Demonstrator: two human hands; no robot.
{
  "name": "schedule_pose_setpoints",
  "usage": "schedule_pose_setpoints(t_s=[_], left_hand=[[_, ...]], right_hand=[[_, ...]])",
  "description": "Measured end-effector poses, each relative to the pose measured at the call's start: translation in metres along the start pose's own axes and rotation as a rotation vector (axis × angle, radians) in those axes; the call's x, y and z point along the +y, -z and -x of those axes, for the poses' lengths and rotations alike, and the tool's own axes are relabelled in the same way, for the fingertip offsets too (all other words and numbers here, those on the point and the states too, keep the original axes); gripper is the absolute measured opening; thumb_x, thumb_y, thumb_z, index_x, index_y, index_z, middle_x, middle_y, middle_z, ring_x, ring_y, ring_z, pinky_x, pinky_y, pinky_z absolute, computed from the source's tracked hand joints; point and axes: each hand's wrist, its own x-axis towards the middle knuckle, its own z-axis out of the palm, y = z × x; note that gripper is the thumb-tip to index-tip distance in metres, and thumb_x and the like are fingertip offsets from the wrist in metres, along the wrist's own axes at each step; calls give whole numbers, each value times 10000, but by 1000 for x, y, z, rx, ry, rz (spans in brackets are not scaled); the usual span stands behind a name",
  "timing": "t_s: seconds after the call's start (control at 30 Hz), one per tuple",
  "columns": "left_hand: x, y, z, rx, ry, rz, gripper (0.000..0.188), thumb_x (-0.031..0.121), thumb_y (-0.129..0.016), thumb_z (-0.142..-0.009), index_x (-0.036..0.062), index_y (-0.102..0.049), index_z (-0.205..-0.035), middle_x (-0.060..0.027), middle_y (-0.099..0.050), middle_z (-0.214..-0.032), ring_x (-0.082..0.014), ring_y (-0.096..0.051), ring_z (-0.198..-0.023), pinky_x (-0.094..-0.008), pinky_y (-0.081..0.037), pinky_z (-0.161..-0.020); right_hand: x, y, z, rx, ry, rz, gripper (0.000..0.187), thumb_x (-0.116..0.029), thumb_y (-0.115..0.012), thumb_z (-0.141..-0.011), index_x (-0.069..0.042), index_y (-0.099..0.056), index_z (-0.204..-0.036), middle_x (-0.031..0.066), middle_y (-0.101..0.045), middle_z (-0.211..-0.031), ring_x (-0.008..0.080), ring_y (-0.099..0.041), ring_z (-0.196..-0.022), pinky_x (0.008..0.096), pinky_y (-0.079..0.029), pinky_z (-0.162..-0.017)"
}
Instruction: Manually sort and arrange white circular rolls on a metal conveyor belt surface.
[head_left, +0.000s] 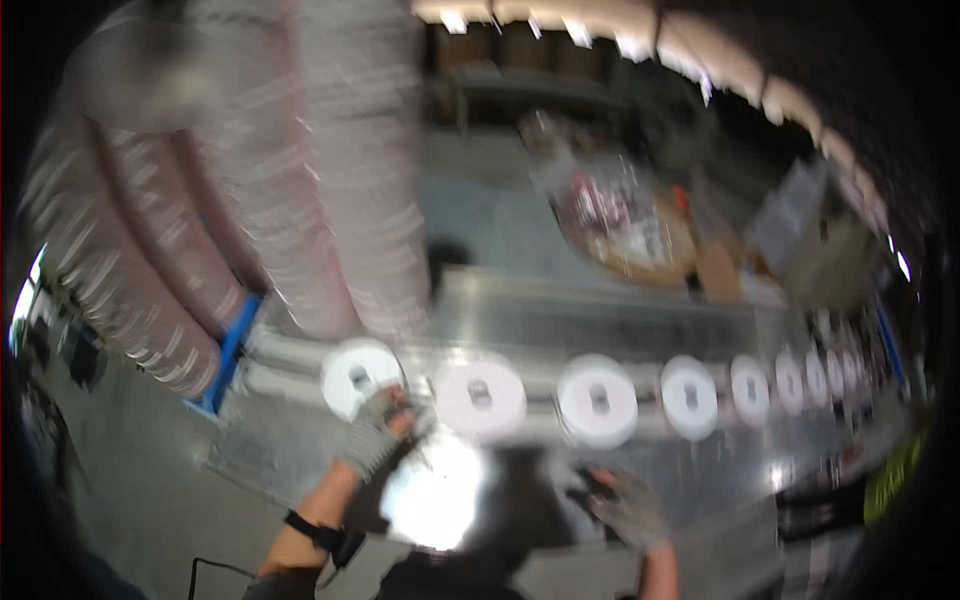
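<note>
My left hand, in a grey glove with bare fingertips, is at the lower right edge of a white ring-shaped roll at the row's left end. Its fingers look bent, but blur hides whether they grip the roll. To the right sit a second roll with a pinkish face and a third white roll. Over the near side of the metal table, my right hand, gloved alike, is apart from the rolls. Its fingers reach leftward, spread, with nothing visible in them.
Several more rolls continue along the table to the right. Tall ribbed pinkish columns rise at the back left, beside a blue frame piece. Beyond the table stands a round container with plastic wrapping in it. Bright glare covers the table's near middle.
</note>
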Motion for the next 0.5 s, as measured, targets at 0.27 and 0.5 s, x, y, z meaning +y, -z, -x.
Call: schedule_pose_setpoints(t_s=[0.27, 0.5], left_hand=[[-49, 45, -129, 372, 403, 774, 563, 388, -571, -941, 18, -488, -1357, -43, -581, -963, -144, -519, -919, -330, -434, -852], [-142, 19, -213, 496, 512, 1105, 604, 405, -515, -960, -3, -413, -1393, -158, -520, -1326, -252, -515, -1168, -368, -391, -1001]], right_hand=[[-133, 200, -126, 701, 562, 362, 434, -54, -656, -674, -43, -602, -1104, 174, -560, -1084, 382, -565, -956, 429, -493, -795], [-363, 350, -305, 975, 1166, 500, 462, -387, -497, -957, -116, -501, -1331, 172, -484, -1344, 364, -503, -1184, 417, -433, -992]])
